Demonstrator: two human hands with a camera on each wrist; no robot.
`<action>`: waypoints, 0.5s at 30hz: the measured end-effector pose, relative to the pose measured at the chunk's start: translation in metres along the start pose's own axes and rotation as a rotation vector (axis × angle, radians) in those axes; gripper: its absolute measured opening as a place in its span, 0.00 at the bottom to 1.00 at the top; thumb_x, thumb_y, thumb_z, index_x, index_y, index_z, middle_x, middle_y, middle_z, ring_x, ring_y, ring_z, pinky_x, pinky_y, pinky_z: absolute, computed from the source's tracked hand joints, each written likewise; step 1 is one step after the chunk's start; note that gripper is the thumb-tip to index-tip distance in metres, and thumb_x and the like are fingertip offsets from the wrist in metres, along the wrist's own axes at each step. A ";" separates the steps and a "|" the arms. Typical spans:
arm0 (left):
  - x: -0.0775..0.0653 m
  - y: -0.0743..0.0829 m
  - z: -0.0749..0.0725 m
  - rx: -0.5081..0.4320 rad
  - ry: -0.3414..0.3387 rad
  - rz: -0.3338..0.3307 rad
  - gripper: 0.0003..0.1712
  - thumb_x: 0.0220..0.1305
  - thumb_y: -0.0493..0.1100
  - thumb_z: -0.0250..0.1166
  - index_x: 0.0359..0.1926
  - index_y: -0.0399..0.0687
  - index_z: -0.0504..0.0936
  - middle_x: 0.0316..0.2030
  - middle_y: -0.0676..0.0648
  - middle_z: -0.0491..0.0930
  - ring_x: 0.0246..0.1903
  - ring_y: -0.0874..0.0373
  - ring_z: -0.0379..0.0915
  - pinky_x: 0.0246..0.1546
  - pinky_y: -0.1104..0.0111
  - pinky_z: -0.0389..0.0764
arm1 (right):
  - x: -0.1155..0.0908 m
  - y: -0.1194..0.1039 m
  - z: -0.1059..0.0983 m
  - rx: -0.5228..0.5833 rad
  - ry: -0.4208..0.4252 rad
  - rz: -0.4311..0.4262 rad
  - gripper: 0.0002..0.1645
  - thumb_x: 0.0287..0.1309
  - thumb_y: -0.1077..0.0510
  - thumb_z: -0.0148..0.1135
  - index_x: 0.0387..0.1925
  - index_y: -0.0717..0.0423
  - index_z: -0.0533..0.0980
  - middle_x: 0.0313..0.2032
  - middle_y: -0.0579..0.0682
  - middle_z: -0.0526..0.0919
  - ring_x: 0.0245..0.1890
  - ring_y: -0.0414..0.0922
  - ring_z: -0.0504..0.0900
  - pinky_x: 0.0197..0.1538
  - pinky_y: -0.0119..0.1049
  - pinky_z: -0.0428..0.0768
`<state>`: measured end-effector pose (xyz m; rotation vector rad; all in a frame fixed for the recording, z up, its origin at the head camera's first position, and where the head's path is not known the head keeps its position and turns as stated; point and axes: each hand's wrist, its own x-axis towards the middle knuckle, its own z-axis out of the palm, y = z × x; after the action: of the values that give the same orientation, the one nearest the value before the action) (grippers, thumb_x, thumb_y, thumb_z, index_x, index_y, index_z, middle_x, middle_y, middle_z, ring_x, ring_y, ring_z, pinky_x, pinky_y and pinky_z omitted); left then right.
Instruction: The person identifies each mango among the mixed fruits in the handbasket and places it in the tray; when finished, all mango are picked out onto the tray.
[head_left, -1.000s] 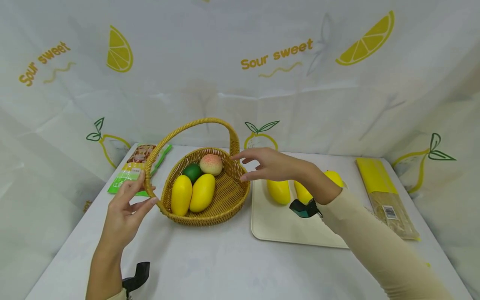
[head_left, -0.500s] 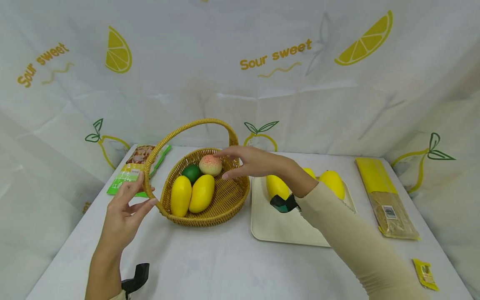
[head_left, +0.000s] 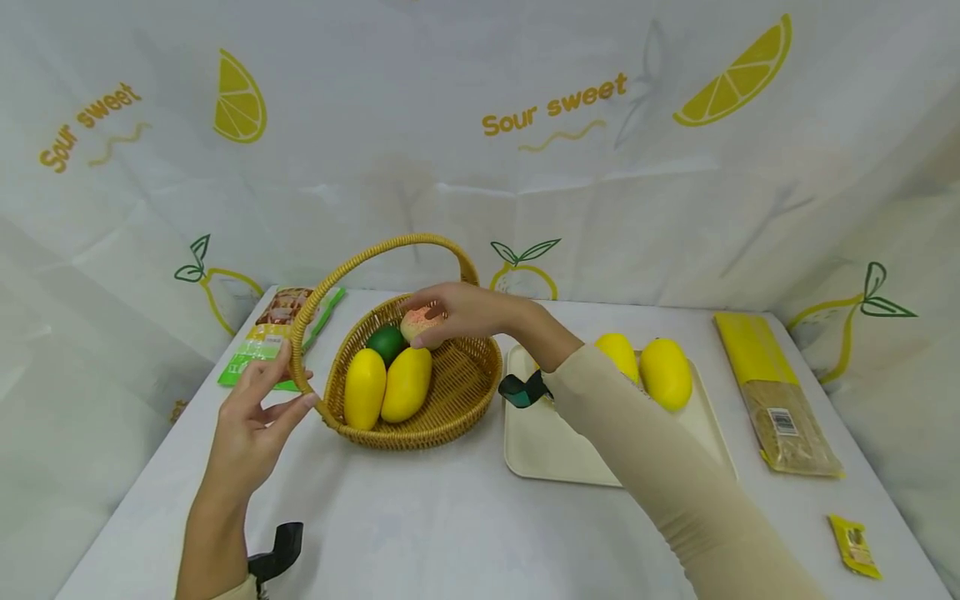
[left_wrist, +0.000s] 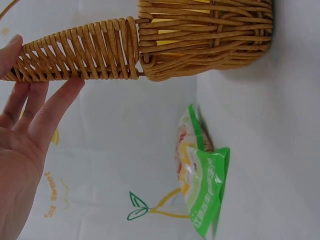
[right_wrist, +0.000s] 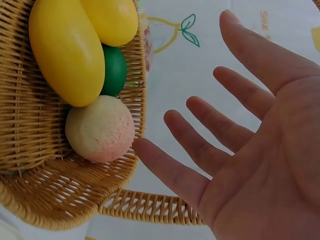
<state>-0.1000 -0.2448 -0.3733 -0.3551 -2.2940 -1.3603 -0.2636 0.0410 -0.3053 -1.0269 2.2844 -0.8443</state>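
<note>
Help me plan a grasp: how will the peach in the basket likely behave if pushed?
The peach would probably roll, being nearly round, though the green fruit close by may check it on one side. Its speckled skin looks matte, so it likely won't be very slippery.

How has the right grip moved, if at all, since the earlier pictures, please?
Yes: in the head view, the right grip moved leftward, away from the tray, toward the peach.
</note>
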 end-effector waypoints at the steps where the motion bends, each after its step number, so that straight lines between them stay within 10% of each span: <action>1: 0.000 0.000 0.000 0.003 0.000 0.000 0.50 0.55 0.16 0.66 0.75 0.48 0.65 0.46 0.66 0.72 0.49 0.76 0.75 0.43 0.87 0.82 | 0.003 0.000 0.001 0.008 -0.008 0.003 0.38 0.65 0.43 0.66 0.74 0.43 0.68 0.73 0.47 0.71 0.73 0.51 0.70 0.75 0.48 0.73; 15: 0.000 0.001 0.001 0.020 -0.003 -0.021 0.50 0.56 0.18 0.66 0.76 0.51 0.64 0.46 0.67 0.72 0.49 0.76 0.75 0.44 0.87 0.82 | 0.027 0.009 0.018 0.080 -0.080 0.044 0.37 0.61 0.52 0.72 0.70 0.49 0.72 0.73 0.48 0.70 0.74 0.57 0.69 0.73 0.47 0.76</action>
<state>-0.0997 -0.2435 -0.3724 -0.3276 -2.3188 -1.3466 -0.2718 0.0187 -0.3289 -0.9548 2.1805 -0.8545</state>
